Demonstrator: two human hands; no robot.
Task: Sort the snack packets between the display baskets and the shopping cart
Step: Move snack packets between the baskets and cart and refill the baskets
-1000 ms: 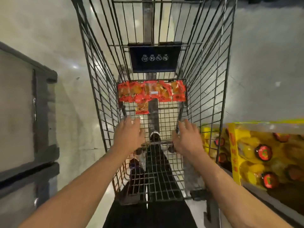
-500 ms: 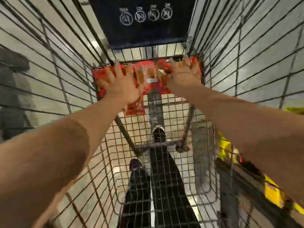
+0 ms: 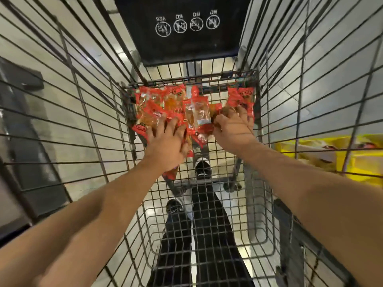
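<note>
While both arms are stretched into the wire shopping cart (image 3: 87, 112), the red snack packets (image 3: 163, 104) are seen heaped on the mesh floor at the cart's far end, just below a black panel (image 3: 186, 48) printed with round white symbols. The left hand (image 3: 167, 141) is laid on the near left part of the heap with its fingers spread and bent over the wrappers; whether any packet is actually gripped cannot be told. The right hand (image 3: 234, 129) is pressed against the right side of the heap, its fingers curled round some of the packets there. Dark trousers and black shoes (image 3: 203, 168) are visible through the mesh below. A yellow display box (image 3: 323, 150) is glimpsed outside the cart's right wall.
</note>
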